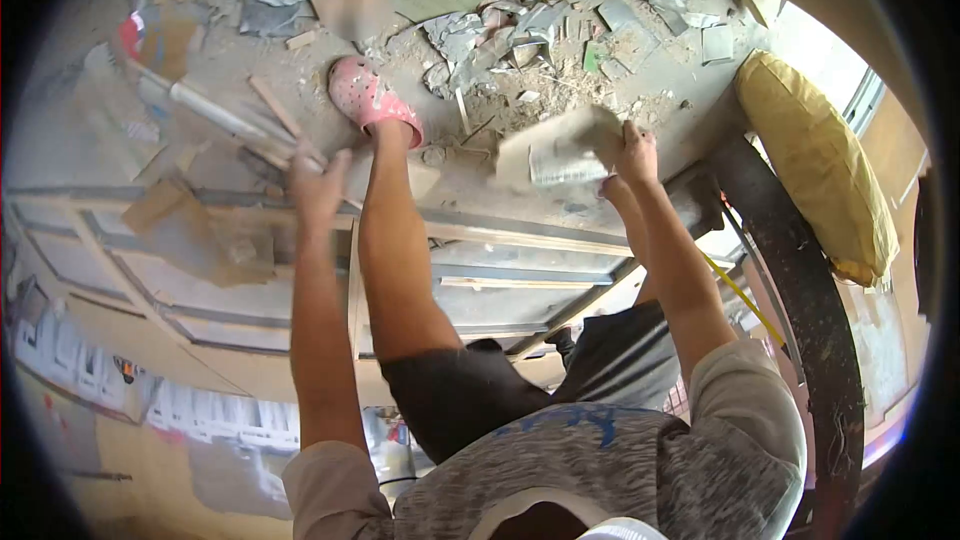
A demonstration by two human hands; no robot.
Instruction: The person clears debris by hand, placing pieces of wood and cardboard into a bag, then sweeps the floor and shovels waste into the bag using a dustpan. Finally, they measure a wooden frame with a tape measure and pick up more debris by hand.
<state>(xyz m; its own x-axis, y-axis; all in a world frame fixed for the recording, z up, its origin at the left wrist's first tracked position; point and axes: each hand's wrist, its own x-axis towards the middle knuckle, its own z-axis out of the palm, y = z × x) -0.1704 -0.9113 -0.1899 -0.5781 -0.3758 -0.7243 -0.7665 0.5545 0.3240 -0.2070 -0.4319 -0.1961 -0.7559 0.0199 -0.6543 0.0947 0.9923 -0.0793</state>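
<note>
Daylight's your main src: it pours in thru the gap just right of the yellow sack (820, 165), blown out to white there, no detail. The floor (690, 75) left of the sack is evenly lit w/ soft shadows; far left of the sack it goes dim & hazy. Your left hand (318, 185) is motion-smeared; your right hand (628, 155) & its paper scrap (560, 155) read fairly sharp. Fisheye bends straight lines; corners go black.
</note>
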